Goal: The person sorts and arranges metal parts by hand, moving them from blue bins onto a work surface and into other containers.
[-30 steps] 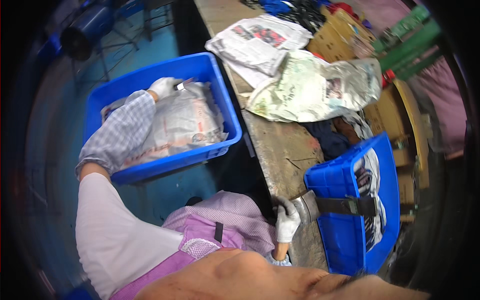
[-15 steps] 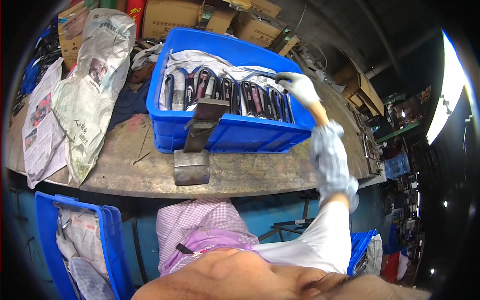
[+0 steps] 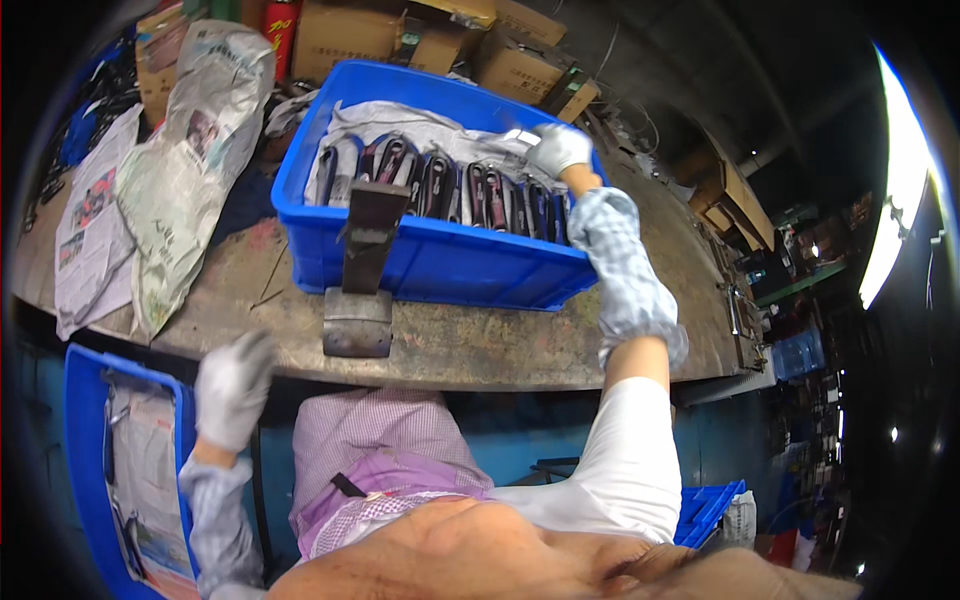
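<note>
A blue plastic crate (image 3: pixel 430 265) on the workbench holds a row of upright tool handles (image 3: pixel 436 190), dark with some pink and blue, their ends looped. Pale paper or cloth lies behind the row. My right hand (image 3: pixel 558 150), in a white glove, is over the crate's back right part, fingers closed around a small bright metallic piece (image 3: pixel 520 137) whose kind I cannot make out. My left hand (image 3: pixel 235 392), also gloved, is raised beside the bench's front edge, its fingers smeared by motion. Near it is a lower blue crate (image 3: pixel 85 450) lined with newspaper (image 3: pixel 150 450).
A dark metal bracket (image 3: pixel 370 240) with a curved plate stands against the crate's front. Crumpled printed sheets (image 3: pixel 195 170) cover the bench's left end. Cardboard boxes (image 3: pixel 345 38) are stacked behind, and another blue crate (image 3: pixel 708 512) sits low at the right.
My left hand has come up out of the lower crate to the bench edge. My right hand has shifted left and slightly up, and a bright piece now shows at its fingers.
</note>
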`<state>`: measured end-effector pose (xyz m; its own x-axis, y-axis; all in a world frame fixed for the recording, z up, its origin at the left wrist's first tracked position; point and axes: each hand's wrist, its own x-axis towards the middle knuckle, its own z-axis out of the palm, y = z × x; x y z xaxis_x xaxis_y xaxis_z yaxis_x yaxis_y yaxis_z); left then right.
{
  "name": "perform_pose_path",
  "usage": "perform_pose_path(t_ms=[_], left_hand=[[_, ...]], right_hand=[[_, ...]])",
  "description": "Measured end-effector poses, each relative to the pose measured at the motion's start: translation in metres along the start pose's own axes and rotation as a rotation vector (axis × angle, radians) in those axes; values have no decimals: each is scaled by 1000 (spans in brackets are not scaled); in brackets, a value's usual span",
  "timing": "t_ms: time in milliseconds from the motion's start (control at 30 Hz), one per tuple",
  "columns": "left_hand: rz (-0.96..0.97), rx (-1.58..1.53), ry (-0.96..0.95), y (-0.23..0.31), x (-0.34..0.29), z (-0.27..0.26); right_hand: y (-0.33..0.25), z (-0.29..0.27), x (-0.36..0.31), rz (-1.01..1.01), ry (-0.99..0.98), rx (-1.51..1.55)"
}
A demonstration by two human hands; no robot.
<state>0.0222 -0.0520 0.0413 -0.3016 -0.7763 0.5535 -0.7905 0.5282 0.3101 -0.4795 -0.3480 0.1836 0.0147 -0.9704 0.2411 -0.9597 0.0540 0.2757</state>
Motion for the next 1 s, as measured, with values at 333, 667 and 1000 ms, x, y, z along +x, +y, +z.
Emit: perform_pose_path(t_ms=[333, 667, 1000], left_hand=[[303, -365, 204, 118, 79, 42], [-648, -724, -259, 67, -25, 104], [-546, -360, 45, 28, -13, 105]], right_hand=[[-112, -110, -291, 47, -732, 1257], [-243, 4, -311, 28, -365, 1444], [-262, 8, -254, -15, -86, 1180]])
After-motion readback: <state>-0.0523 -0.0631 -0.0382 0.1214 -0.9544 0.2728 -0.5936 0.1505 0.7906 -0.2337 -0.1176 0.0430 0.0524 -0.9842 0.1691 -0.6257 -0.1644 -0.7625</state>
